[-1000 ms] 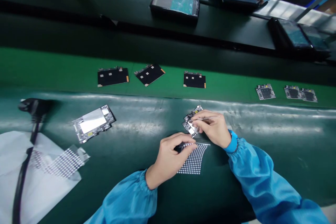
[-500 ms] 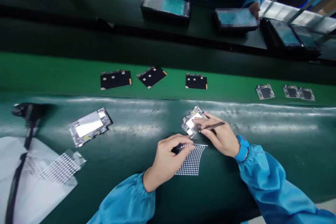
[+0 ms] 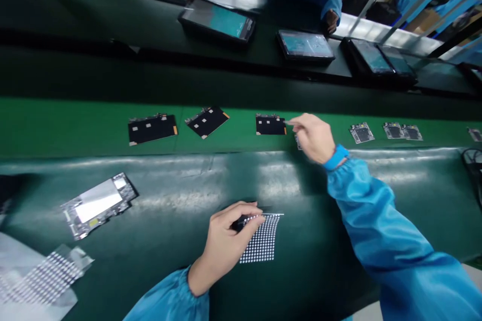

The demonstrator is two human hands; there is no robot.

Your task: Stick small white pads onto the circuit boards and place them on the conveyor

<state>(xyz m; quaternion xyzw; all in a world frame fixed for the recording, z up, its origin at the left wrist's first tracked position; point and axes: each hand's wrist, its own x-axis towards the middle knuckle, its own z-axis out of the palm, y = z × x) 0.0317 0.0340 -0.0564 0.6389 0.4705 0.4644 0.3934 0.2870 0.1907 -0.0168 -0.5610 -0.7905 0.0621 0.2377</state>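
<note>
My left hand [image 3: 228,241] pinched the dotted sheet [image 3: 261,243] by its edge. Beyond, my right hand [image 3: 313,136], its grip impossible to tell, half-hid a circuit board [image 3: 298,142] on the green strip [image 3: 239,133]; placing or lifting, that seemingly called for gentle fingers.

Pale glare streaks the green mat [image 3: 301,241], while the upper left lies dim.

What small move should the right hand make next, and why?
Probably settle the small grey-and-black circuit board and let go: the right hand covers most of it over the flat green strip, where similar boards lie. Grip and contact are unclear.
</note>
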